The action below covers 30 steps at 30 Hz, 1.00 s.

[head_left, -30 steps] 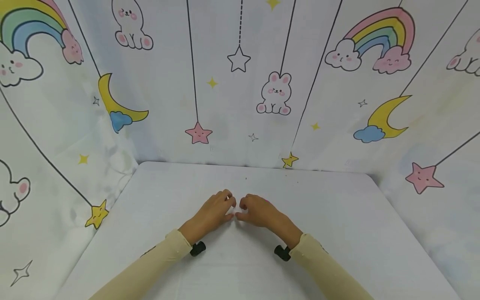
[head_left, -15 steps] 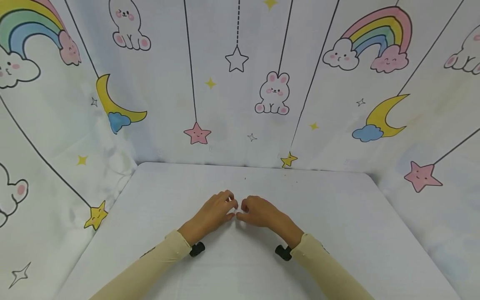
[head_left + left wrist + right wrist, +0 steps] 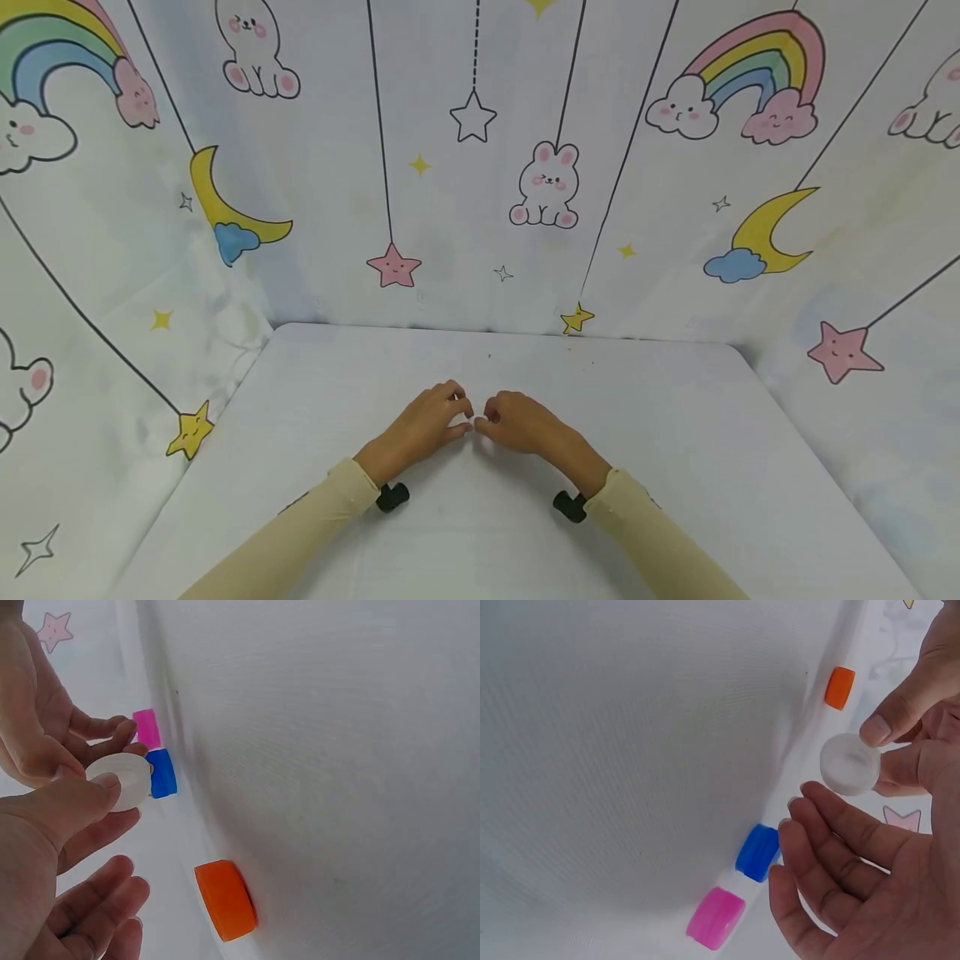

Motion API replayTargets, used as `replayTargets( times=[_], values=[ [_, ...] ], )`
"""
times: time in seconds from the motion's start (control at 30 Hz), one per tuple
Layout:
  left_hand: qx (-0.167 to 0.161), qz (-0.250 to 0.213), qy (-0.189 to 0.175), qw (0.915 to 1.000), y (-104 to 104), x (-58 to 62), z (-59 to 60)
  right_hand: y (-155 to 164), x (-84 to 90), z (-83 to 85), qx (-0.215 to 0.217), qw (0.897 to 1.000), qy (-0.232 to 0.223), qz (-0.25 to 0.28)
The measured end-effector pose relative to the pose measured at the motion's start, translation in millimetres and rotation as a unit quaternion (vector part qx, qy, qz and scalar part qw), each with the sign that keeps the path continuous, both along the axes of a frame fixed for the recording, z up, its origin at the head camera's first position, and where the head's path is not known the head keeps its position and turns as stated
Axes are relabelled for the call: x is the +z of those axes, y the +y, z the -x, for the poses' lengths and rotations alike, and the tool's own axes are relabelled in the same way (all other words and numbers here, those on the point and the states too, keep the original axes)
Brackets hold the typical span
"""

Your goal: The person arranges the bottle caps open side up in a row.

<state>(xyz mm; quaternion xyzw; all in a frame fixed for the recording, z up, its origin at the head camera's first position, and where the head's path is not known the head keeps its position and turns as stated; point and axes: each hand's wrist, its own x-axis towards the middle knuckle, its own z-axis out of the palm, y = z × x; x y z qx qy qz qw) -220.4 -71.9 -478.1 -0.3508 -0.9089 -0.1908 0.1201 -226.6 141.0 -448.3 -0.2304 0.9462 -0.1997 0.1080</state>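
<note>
A small round white cap is pinched by the left hand, whose thumb lies on its face in both wrist views. Facing it, the right hand brings its thumb to the cap's edge. The right hand's other fingers are loosely bent beside the cap; whether they touch it cannot be made out. In the head view both hands meet over the table's middle, and the cap is almost wholly hidden by fingers.
Short, cap-like pieces in orange, blue and pink appear in the wrist views. Beneath the hands is a white table. A cloth wall with printed bunnies and stars stands around its back and sides.
Both hands stay almost in place. The right thumb tip has come slightly nearer the left fingertips, and the head view has shifted a little.
</note>
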Motion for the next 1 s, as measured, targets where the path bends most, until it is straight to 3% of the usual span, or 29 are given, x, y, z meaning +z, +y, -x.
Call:
replayTargets(
  times=[0.23, 0.47, 0.6, 0.77, 1.0],
  values=[
    [0.024, -0.044, -0.097, 0.994, 0, 2.9, 1.7, 4, -1.3, -0.4, -0.011, 0.999, 0.027, 0.025],
    [0.019, -0.084, -0.156, 0.984, -3, 3.9, 5.6, 6, -1.2, -0.6, 0.008, 0.997, 0.074, 0.034],
    [0.021, -0.106, -0.198, 0.9743, -4, 5.0, 8.8, 7, 1.0, -3.8, 0.013, 0.996, 0.083, 0.042],
    [0.037, -0.13, -0.262, 0.9555, -4, 7.9, 12.6, 8, 4.6, -8.9, 0.019, 0.996, 0.081, 0.041],
    [0.038, -0.136, -0.297, 0.9444, -5, 11.0, 17.2, 9, 1.3, -9.9, 0.037, 0.993, 0.11, 0.035]
  ],
)
